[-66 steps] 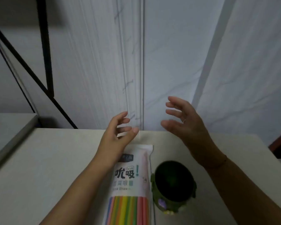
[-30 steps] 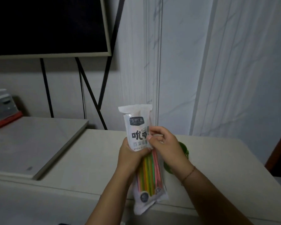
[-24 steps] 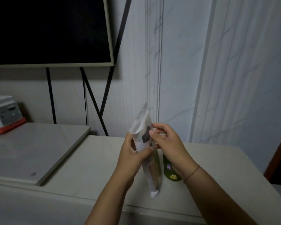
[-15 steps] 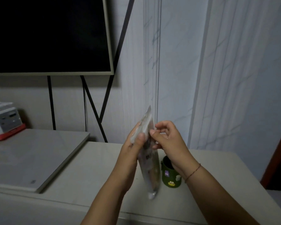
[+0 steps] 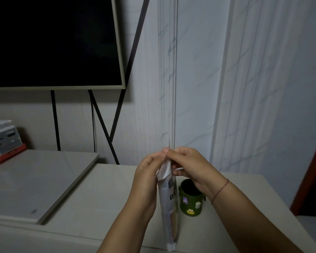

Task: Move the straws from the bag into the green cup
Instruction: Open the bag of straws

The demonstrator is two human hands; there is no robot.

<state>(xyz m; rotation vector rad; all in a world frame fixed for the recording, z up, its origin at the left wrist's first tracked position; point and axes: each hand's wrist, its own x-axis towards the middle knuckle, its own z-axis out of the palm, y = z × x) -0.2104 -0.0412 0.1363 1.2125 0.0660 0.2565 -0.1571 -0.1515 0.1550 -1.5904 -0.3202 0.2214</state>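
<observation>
Up above the tabletop (image 5: 102, 201), both hands pinch the top edge of the straw bag (image 5: 169, 203), which hangs upright and edge-on to the camera. The left hand (image 5: 147, 177) has its fingers (image 5: 158, 157) clamped on the bag's top from the left side, and the right hand (image 5: 192, 166) has its fingers (image 5: 173, 154) clamped on the same edge from the right. The straws inside barely show through the wrapper. Just beside the bag, to its right, the green cup (image 5: 191, 201) stands upright on the tabletop, with small stickers on its wall. A thin cord bracelet (image 5: 220, 190) circles the right wrist. A dark screen (image 5: 53, 41) hangs at upper left.
</observation>
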